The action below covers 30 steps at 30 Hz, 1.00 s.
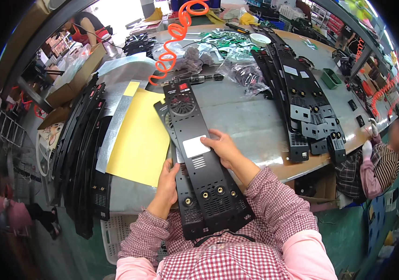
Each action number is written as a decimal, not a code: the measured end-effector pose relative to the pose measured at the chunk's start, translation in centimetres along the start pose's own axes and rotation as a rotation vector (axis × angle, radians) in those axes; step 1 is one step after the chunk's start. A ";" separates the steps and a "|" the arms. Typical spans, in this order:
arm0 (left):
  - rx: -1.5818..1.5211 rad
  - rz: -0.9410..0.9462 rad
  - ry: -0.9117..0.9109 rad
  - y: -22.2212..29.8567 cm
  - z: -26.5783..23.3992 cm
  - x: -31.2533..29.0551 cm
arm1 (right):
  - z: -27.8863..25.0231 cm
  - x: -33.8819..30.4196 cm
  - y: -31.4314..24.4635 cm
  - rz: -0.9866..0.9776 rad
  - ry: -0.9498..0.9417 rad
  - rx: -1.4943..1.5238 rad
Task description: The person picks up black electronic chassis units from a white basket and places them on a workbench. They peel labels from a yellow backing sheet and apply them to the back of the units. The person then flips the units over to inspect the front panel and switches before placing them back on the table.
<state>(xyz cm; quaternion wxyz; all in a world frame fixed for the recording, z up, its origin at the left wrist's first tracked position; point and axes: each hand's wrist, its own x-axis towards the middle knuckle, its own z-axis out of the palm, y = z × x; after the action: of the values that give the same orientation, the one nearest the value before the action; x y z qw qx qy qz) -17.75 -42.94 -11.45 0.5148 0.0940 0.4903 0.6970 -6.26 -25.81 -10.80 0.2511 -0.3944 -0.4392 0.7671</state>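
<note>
In front of my body I hold two long black metal panels (199,122), fanned one over the other and tilted. The upper one has a round fan grille near its far end, a white label (196,147) in its middle, and slots and brass-coloured fittings near its close end. My left hand (166,183) is closed on the left edge of the lower panel (188,198). At the right edge of the upper panel my right hand (225,148) grips, thumb on the label and the other fingers partly hidden. A yellow sheet (139,135) lies left of the panels.
Black panels stack at the left (76,154) and right (297,102) of the grey table (234,109). An orange coiled hose (177,32) hangs over a power screwdriver (195,78). Beyond are plastic bags (246,74) and a green bin (331,78). A co-worker (372,163) is at right.
</note>
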 end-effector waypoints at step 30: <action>0.084 0.123 -0.205 -4.0 6.2 1.3 | -3.2 -4.9 1.1 -0.422 0.173 -0.493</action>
<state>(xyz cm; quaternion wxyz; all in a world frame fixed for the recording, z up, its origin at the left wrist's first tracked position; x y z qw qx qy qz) -11.89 -38.29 -11.98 0.5139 0.2161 0.4573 0.6929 -0.95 -28.42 -10.84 0.3376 -0.4073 -0.6605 0.5327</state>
